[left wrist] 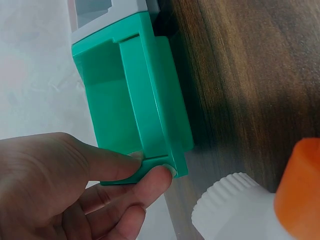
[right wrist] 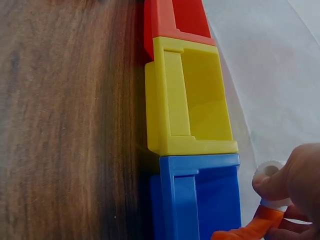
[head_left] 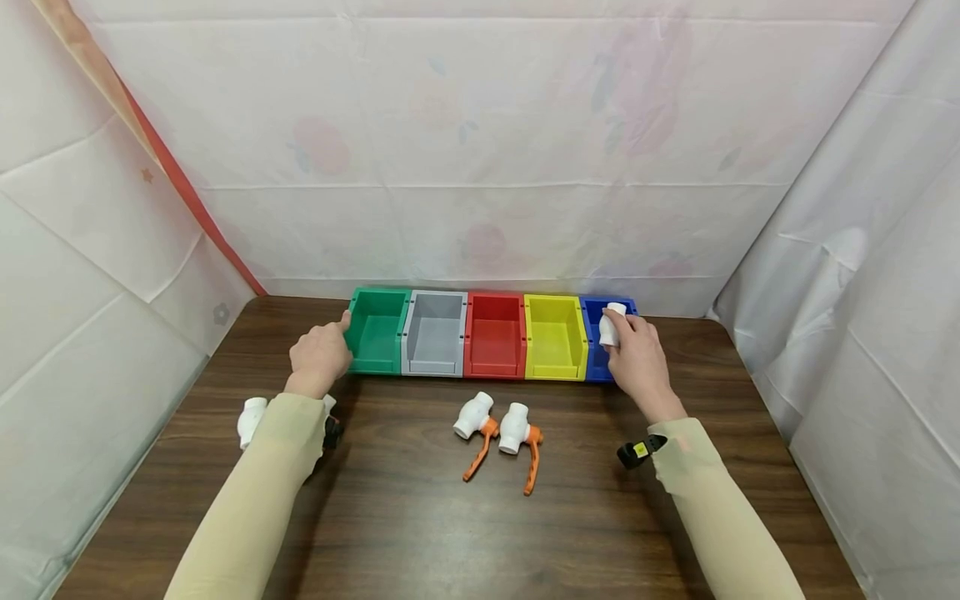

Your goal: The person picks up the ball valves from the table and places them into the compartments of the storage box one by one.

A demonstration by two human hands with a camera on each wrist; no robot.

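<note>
At the left end of the bin row, my left hand [head_left: 321,354] pinches the side wall of the green bin [left wrist: 112,100] between thumb and fingers. Over the blue bin [right wrist: 215,200] at the right end, my right hand [head_left: 637,358] grips a white ball valve [head_left: 612,323]. The orange lever [right wrist: 257,225] of this valve points down toward the bin in the right wrist view. Two more ball valves, one [head_left: 474,415] beside another [head_left: 514,428], lie on the table in front of the bins, orange levers toward me.
Between the end bins stand a grey bin [head_left: 435,333], a red bin [head_left: 496,333] and a yellow bin [head_left: 555,333]. White valve parts [head_left: 251,421] show beside my left forearm, partly hidden by the sleeve. A white sheet [head_left: 480,150] hangs behind the brown wooden table [head_left: 450,542].
</note>
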